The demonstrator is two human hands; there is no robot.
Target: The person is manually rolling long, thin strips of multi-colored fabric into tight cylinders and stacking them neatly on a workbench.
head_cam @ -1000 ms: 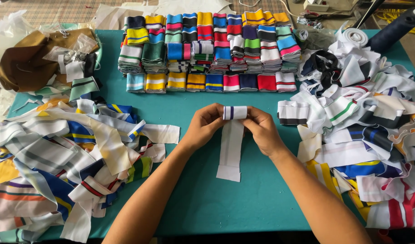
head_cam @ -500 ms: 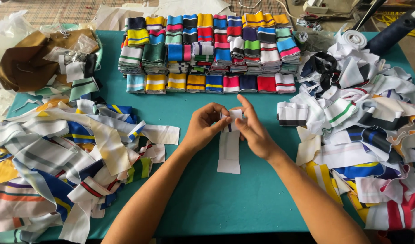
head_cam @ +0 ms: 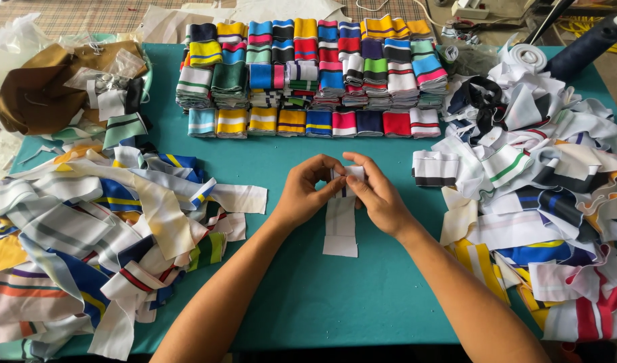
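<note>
White knit strip (head_cam: 340, 225) is lying mid-table on the teal table (head_cam: 308, 296); left hand (head_cam: 307, 191) and right hand (head_cam: 375, 195) are pinching its top end; folded striped stacks (head_cam: 308, 74) are sitting beyond; loose strip piles (head_cam: 93, 228) are flanking.

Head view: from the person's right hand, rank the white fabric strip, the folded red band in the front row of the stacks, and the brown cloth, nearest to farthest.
From the right hand:
1. White fabric strip: in its fingers, table centre.
2. Folded red band: front row of the stacks, just beyond the hand.
3. Brown cloth: far left corner.
</note>
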